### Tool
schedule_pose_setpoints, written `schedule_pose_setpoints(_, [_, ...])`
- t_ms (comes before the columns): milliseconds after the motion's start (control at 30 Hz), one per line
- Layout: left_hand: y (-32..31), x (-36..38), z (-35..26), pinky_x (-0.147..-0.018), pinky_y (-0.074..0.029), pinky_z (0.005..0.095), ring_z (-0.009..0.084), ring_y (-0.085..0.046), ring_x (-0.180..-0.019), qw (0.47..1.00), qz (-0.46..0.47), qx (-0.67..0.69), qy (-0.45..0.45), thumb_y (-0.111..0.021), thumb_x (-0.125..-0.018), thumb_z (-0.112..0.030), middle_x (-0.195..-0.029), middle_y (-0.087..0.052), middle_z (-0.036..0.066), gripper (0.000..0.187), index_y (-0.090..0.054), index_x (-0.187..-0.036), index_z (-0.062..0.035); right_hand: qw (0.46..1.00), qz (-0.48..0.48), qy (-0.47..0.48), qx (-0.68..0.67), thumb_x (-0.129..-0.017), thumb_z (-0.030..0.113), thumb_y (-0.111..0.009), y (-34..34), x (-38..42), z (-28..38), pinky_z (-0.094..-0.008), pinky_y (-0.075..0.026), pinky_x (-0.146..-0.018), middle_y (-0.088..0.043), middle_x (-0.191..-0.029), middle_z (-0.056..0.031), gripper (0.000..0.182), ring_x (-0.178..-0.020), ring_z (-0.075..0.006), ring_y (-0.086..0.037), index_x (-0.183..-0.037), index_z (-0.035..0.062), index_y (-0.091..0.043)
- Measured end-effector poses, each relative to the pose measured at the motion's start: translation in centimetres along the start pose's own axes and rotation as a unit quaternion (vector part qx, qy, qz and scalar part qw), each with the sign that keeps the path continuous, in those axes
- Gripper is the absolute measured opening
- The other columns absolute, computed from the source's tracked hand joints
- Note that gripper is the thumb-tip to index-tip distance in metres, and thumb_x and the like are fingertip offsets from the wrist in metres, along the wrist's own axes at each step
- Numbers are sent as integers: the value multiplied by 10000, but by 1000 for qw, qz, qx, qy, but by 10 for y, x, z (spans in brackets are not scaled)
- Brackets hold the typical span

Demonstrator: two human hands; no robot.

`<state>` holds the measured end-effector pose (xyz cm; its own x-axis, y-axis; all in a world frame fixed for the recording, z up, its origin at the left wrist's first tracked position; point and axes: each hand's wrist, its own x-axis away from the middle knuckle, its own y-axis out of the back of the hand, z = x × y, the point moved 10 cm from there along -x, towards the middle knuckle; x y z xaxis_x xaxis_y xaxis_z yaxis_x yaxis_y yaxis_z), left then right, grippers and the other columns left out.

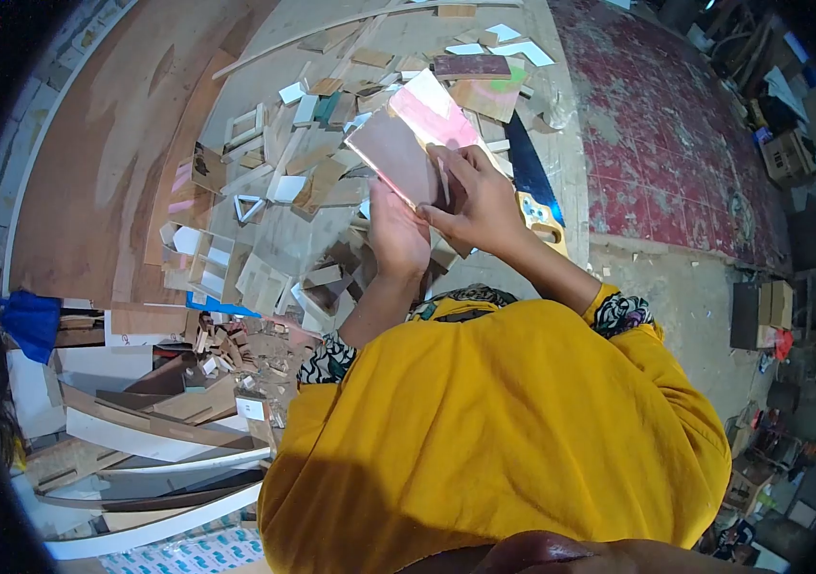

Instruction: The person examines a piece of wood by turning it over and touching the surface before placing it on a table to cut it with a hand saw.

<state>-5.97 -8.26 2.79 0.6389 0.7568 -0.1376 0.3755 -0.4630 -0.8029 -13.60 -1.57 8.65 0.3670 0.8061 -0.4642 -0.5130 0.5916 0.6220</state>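
Observation:
Both my hands hold a flat rectangular board piece [391, 153] tilted above the work table. Its far part is pink and white, and the nearer part looks a dull greyish mauve. My left hand [398, 230] supports it from below at the near edge, with most of its fingers hidden behind the board. My right hand [475, 201] grips the right side, its fingers bent over the face and the thumb at the near corner. Just right of that hand lies a handsaw [532, 177] with a dark blade and a yellowish handle.
Wood offcuts [317, 182] are scattered over the table [264, 81]. A large brown wooden panel [92, 163] lies at the left. Curved boards and strips [159, 421] are piled at lower left. A worn red surface [666, 134] extends on the right, near cardboard boxes [789, 158].

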Motion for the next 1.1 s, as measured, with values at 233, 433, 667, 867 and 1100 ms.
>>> schedule_pose_setpoints(233, [2,-2,1,-1003,-333,390,271,-433,-1190,998,14,59,17,-223,-964,-422,-1296,-430,153,558,-307,-1311,7,1000,-19,17,-3,-590,335,-749,1,1,-2,-363,-484,-658,-538,-929,-129,666,-759,-286,-583,-1168,79,-539])
schedule_pose_setpoints(433, [8,-3,3,-914,-419,367,255,-483,-1133,1000,-20,-14,14,-352,-959,-307,-1252,-457,137,448,-320,-1298,-17,1000,-14,5,-10,-577,307,-768,1,1,-4,-356,-482,-648,-545,-913,-123,655,-743,-278,-585,-1154,82,-555])
schedule_pose_setpoints(667, [14,-3,3,-675,-500,291,201,-553,-1011,993,-33,-107,37,-448,-926,-172,-1170,-491,95,385,-340,-1274,-49,1000,-21,9,-5,-564,305,-788,1,1,-5,-353,-483,-642,-556,-920,-119,662,-740,-274,-593,-1145,81,-563])
schedule_pose_setpoints(867, [3,-3,-5,-821,-456,311,190,-525,-1026,998,-37,-42,5,-391,-953,-245,-1131,-500,113,351,-396,-1222,-20,999,-31,18,6,-568,321,-790,3,1,-4,-359,-484,-648,-560,-928,-121,657,-743,-282,-596,-1138,82,-567])
schedule_pose_setpoints(1100, [5,-4,-2,-954,-385,368,223,-472,-1130,998,-28,-51,15,-374,-960,-252,-1203,-470,115,376,-363,-1257,-20,1000,1,-3,3,-594,316,-786,0,1,-7,-354,-487,-685,-564,-957,-157,667,-805,-311,-599,-1173,85,-548])
